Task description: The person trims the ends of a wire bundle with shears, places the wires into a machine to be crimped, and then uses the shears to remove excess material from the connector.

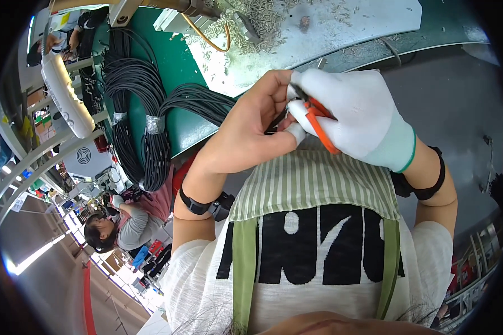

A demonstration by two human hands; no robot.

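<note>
My right hand (363,109), in a white glove with a mint cuff, is closed around small orange-handled cutters (322,129). The dark jaws of the cutters point toward the fingers of my left hand (248,134). That hand is bare apart from white covers on some fingertips, and its curled fingers pinch a black cable (273,127). Most of this cable is hidden by the fingers. Both hands meet in front of the striped green apron (313,181), just off the table edge. Behind my left wrist, several black cables (198,103) stretch over the green tabletop.
Taped coils of black cable (131,84) hang over the table's left edge. A white board (341,36) scattered with small cut pieces (260,25) lies ahead, beside a metal machine part (243,28). At left are a white lamp (67,95) and a seated co-worker (131,226).
</note>
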